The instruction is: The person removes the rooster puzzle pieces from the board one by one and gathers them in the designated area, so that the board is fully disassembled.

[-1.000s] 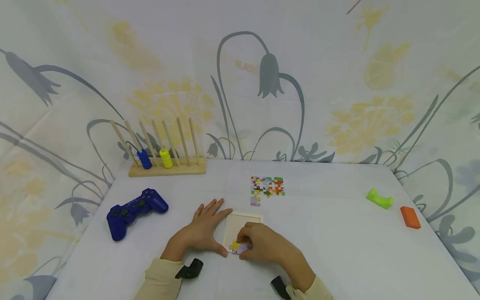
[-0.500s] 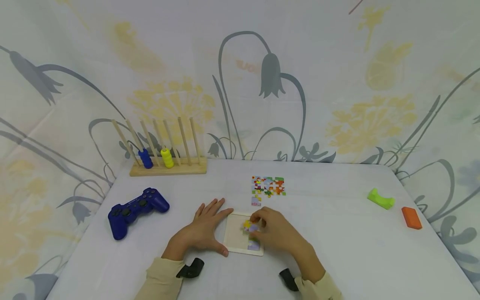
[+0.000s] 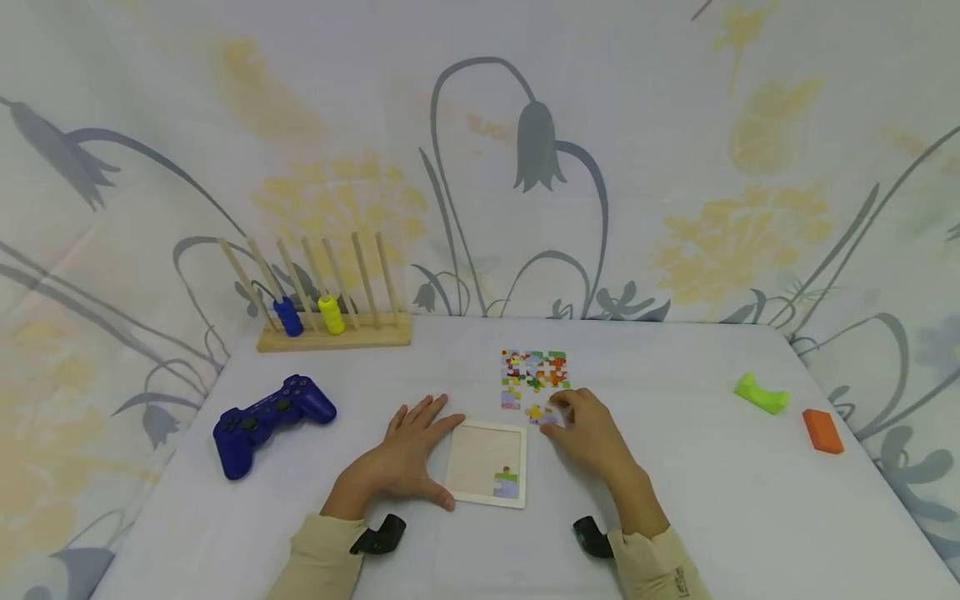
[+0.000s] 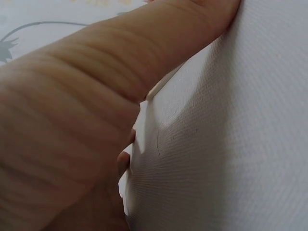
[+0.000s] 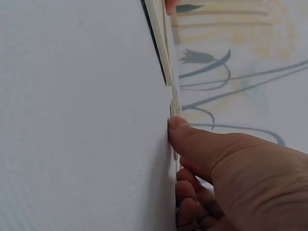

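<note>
A square wooden puzzle tray lies before me, with joined lilac and green jigsaw pieces in its lower right corner. My left hand rests spread at the tray's left side, thumb by the lower corner; the left wrist view shows mostly its thumb. Right of the tray's upper corner, my right hand pinches a yellow and lilac jigsaw piece between thumb and fingers, low over the tablecloth. Just beyond it lie several colourful jigsaw pieces. In the right wrist view, the thumb hides most of the held piece.
At the back left stands a wooden peg rack with blue and yellow beads. A blue game controller lies at the left. Towards the right edge are a green curved block and an orange block. A patterned cloth hangs behind the table.
My right hand has lifted the yellow and lilac jigsaw piece from the tray's lower part and carried it up and right, out beside the other pieces. My left hand has stayed put.
</note>
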Demonstrator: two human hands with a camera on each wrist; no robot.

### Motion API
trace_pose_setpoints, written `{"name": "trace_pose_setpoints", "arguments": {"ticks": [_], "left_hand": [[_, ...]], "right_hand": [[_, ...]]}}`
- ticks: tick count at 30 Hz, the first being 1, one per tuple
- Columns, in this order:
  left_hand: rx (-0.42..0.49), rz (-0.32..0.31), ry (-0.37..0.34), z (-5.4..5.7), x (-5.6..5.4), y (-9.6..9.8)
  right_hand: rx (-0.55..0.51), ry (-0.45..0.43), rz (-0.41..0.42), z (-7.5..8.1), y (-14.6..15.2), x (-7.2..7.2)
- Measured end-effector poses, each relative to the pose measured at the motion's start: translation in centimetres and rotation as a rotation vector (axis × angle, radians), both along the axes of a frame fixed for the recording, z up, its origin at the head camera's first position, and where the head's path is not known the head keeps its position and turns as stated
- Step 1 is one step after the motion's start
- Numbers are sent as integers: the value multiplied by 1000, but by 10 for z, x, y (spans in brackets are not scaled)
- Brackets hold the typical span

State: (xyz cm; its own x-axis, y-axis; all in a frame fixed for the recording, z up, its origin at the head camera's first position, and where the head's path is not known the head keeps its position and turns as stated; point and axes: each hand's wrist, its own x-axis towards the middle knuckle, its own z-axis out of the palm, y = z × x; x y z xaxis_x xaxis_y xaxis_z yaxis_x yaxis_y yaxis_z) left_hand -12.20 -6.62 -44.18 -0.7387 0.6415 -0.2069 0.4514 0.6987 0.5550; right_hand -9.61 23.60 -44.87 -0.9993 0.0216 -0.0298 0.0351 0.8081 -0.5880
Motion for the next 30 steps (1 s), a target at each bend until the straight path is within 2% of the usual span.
{"name": "trace_pose_setpoints", "arguments": {"ticks": [7,16,30], "left_hand": [[-8,5,5,-1,0,1],[-5,16,2,-2,1,0],[-1,17,2,-4,0,1]], "right_hand": [[-21,7,-31,-5,1,0],[-39,29,-74,-14,-1,-7],[-63,63,-85,-15,-3,-13]]}}
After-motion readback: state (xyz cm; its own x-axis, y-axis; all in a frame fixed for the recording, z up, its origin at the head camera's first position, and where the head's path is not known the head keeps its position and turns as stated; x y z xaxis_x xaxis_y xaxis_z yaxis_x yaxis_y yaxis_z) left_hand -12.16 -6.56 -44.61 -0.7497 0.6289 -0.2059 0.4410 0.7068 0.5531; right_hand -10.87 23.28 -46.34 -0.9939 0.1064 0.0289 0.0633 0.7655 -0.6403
